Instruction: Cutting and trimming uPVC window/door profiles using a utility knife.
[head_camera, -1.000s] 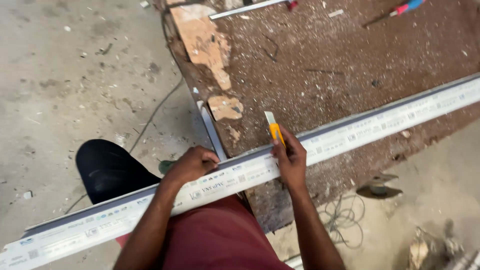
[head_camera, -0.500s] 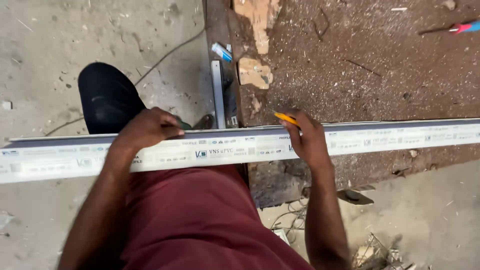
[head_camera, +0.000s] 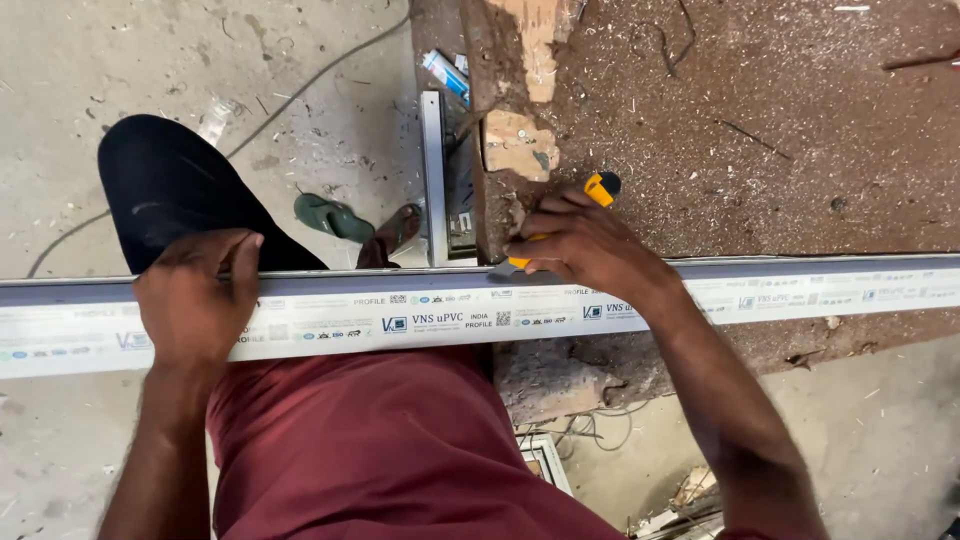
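— While the long white plastic bar (head_camera: 440, 318) lies crosswise over the edge of the desk (head_camera: 760, 130), what are the two hands doing with it?

— The left hand (head_camera: 195, 300) lies on top of the bar, fingers curled over its far edge, clenched down on it. That looks like a steadying hold, since this end hangs out over the concrete floor (head_camera: 100, 60) with nothing under it.

— And the right hand (head_camera: 580, 245)?

— Its grip is closed around a yellow utility knife (head_camera: 600, 187), with the blade end down at the bar's far edge, right where the bar meets the desk. The hand rests against the bar, probably to keep the blade steady.

— Where does the bar sit against the person?

— Just in front of the dark red shirt (head_camera: 370, 450), so the body braces it, I judge.

— Anything else nearby?

— A metal strip (head_camera: 433, 180) leans along the desk's side. A green sandal (head_camera: 333, 217) lies on the floor beside a foot. Sawdust covers the brown desk top, and a pale patch (head_camera: 517, 145) shows where its surface has chipped away. Loose wires (head_camera: 590, 430) lie below the desk.
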